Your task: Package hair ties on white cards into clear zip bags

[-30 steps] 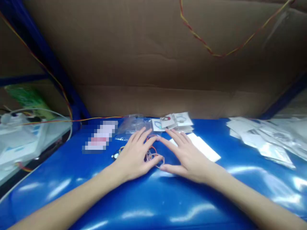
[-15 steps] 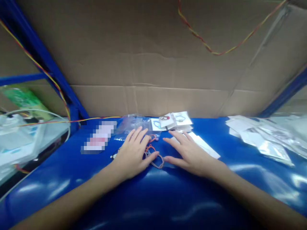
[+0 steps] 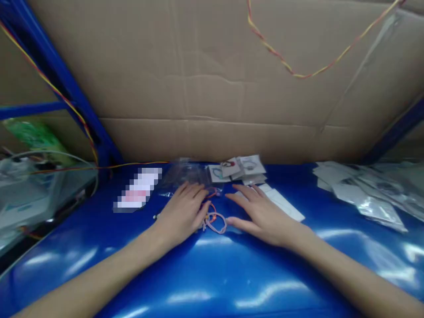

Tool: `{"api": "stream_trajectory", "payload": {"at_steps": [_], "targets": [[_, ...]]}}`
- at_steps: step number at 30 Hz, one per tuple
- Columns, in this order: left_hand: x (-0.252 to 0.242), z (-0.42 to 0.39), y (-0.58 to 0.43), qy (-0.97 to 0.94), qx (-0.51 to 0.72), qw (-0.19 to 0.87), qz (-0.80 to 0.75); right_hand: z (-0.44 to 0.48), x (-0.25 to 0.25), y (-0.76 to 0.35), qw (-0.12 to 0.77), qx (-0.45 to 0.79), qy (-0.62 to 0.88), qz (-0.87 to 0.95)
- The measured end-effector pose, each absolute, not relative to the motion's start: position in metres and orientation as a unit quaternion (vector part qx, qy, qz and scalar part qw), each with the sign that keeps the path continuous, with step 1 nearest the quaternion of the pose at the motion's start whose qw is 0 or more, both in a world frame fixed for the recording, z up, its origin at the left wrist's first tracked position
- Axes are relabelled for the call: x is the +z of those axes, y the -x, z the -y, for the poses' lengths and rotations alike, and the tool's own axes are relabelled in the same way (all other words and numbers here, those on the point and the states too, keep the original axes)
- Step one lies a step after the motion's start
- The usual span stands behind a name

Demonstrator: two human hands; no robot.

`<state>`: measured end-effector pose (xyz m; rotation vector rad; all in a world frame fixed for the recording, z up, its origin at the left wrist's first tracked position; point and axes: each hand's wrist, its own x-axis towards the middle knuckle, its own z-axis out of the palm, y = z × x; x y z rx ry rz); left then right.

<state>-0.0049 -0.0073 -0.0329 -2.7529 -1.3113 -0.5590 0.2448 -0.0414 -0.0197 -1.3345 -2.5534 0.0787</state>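
My left hand [image 3: 183, 212] lies palm down over a small heap of cord bracelets, its fingers stretched forward and the thumb drawn in closer. A pale purple bracelet [image 3: 217, 230] loops out beside the thumb, and part of an orange bracelet [image 3: 213, 207] shows above it. The rest of the heap is hidden under the hand. My right hand [image 3: 261, 214] is open with fingers spread, its thumb tip beside the purple loop. Beneath and behind its fingers lie white cards [image 3: 283, 204]. Neither hand visibly grips anything.
Clear plastic bags [image 3: 185, 173] lie behind my left hand, next to a stack of packaged bracelets on cards [image 3: 250, 165]. More bagged cards [image 3: 367, 194] spread at the right. A blurred-out slip [image 3: 139, 190] lies left on the blue surface [image 3: 212, 274]. Cardboard [image 3: 215, 97] stands behind.
My left hand has drawn back slightly and its thumb has pulled in to the left, uncovering more of the purple and orange bracelets. The right hand is nearly still.
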Motion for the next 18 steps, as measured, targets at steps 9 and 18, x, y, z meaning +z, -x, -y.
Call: {"api": "stream_trajectory", "payload": {"at_steps": [9,18], "targets": [[-0.026,-0.008,0.025,0.863,-0.234,0.045,0.445,0.04,-0.018,-0.244,0.127,0.052,0.45,0.883],[-0.02,-0.012,0.028,0.867,-0.276,0.131,0.393,0.04,-0.018,-0.242,0.113,0.1,0.425,0.893]]}}
